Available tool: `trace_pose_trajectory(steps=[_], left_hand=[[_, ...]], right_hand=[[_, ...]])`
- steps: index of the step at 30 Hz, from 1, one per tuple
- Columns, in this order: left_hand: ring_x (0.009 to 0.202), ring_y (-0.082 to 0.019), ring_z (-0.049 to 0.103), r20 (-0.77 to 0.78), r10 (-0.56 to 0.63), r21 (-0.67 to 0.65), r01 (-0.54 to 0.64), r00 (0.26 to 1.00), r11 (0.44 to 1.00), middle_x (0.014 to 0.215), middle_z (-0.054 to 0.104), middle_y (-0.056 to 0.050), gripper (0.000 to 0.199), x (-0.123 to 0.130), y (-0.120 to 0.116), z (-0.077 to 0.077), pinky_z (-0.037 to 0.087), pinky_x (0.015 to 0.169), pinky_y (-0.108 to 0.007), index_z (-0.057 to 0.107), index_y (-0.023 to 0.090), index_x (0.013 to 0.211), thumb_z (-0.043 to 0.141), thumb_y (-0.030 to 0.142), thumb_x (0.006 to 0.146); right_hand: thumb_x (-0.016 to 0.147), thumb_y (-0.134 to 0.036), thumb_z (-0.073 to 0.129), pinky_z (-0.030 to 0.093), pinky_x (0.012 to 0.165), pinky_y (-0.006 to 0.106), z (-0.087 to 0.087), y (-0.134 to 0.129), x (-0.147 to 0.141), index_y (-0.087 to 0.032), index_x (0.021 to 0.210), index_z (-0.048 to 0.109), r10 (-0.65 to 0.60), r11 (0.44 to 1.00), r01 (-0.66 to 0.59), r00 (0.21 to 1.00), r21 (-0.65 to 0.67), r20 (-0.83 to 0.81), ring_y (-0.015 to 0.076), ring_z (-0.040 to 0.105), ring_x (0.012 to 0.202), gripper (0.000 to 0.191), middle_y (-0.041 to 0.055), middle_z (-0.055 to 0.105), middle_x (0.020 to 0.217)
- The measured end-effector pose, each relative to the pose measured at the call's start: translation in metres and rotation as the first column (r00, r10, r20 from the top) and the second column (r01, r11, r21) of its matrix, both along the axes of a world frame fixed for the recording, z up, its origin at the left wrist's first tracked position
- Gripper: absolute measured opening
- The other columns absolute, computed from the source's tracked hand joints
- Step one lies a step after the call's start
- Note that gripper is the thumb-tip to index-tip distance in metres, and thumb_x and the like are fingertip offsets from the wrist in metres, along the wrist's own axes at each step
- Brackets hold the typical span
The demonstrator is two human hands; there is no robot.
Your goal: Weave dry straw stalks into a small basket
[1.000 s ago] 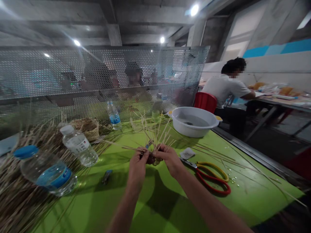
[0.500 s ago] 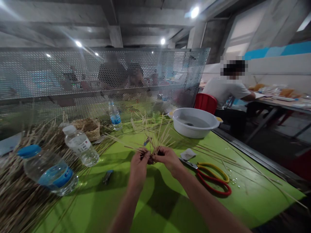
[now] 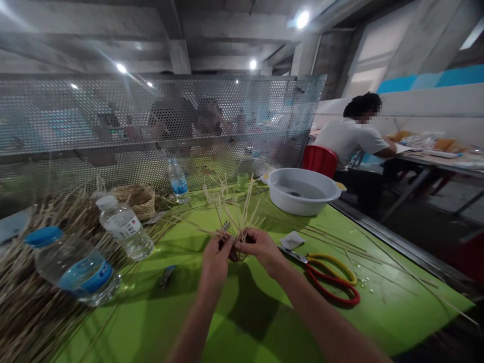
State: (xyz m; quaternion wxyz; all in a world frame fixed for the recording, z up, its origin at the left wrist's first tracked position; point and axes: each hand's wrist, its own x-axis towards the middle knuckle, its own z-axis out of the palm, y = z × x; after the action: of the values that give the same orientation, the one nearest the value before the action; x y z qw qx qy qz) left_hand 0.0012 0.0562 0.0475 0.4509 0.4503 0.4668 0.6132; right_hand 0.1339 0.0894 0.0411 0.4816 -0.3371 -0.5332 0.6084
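A small woven straw piece (image 3: 239, 252) is held up over the green table (image 3: 151, 322), its loose strands fanning upward and outward. My left hand (image 3: 218, 254) pinches its left side, fingers closed. On the right side my right hand (image 3: 260, 247) grips it, thumb and fingers pressed together. A small clip (image 3: 226, 225) shows among the strands behind my left hand. Scissors (image 3: 325, 277) with yellow and red handles lie right of my right hand. The fingertips partly hide the woven part.
Bottles (image 3: 86, 275) and a straw heap (image 3: 22, 312) fill the left side, with a small basket (image 3: 138, 199) behind. A white basin (image 3: 302, 194) stands at the back right. A metal mesh screen (image 3: 242, 116) borders the table; a person (image 3: 348, 138) sits beyond.
The woven piece has turned and tipped a little in my hands, so more of its woven body shows below my fingers. The strands and clip have shifted with it.
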Motion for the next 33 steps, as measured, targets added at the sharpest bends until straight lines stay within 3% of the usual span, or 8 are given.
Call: trace_pose_trajectory(steps=[10,21,28,33], left_hand=[[0.056,-0.013,0.058,0.113,-0.062,-0.009,0.064,0.992,0.998,0.066,0.061,0.002,0.032,0.0054,0.0003,0.0018,0.050,0.055,-0.025,0.058,0.017,0.076,0.074,0.044,0.068],[0.060,-0.014,0.059,0.099,-0.056,0.024,0.054,0.994,0.998,0.068,0.060,0.002,0.026,0.0012,0.0030,-0.0046,0.052,0.060,-0.027,0.058,0.018,0.078,0.073,0.038,0.072],[0.059,-0.014,0.061,0.115,-0.051,0.016,0.049,0.992,0.999,0.069,0.062,0.002,0.025,0.0033,0.0030,-0.0055,0.052,0.060,-0.027,0.059,0.018,0.078,0.074,0.037,0.071],[0.059,-0.015,0.062,0.129,-0.070,0.026,0.067,0.989,0.997,0.066,0.061,0.003,0.025,0.0078,0.0024,-0.0010,0.052,0.061,-0.028,0.056,0.019,0.077,0.072,0.038,0.073]], right_hand=[[0.057,-0.025,0.077,0.040,0.055,0.024,-0.0021,0.0007,0.0004,-0.017,0.063,0.063,-0.065,0.998,0.063,0.994,-0.029,-0.083,0.0114,0.051,0.054,0.017,-0.0023,0.060,0.058],[0.057,-0.037,0.085,0.045,0.060,0.029,0.0026,-0.0034,-0.0025,-0.016,0.070,0.066,-0.010,1.000,0.008,0.993,-0.020,-0.115,0.0149,0.057,0.057,0.031,0.0000,0.063,0.061],[0.058,-0.036,0.084,0.044,0.057,0.028,-0.0024,0.0039,0.0010,-0.016,0.066,0.067,-0.094,0.994,0.093,0.996,0.055,0.012,0.0156,0.057,0.057,0.028,0.0007,0.063,0.060],[0.061,-0.039,0.082,0.042,0.056,0.027,-0.0031,0.0035,-0.0002,-0.017,0.066,0.065,-0.065,0.998,0.066,0.997,0.016,-0.052,0.0141,0.055,0.054,0.028,-0.0007,0.061,0.057]])
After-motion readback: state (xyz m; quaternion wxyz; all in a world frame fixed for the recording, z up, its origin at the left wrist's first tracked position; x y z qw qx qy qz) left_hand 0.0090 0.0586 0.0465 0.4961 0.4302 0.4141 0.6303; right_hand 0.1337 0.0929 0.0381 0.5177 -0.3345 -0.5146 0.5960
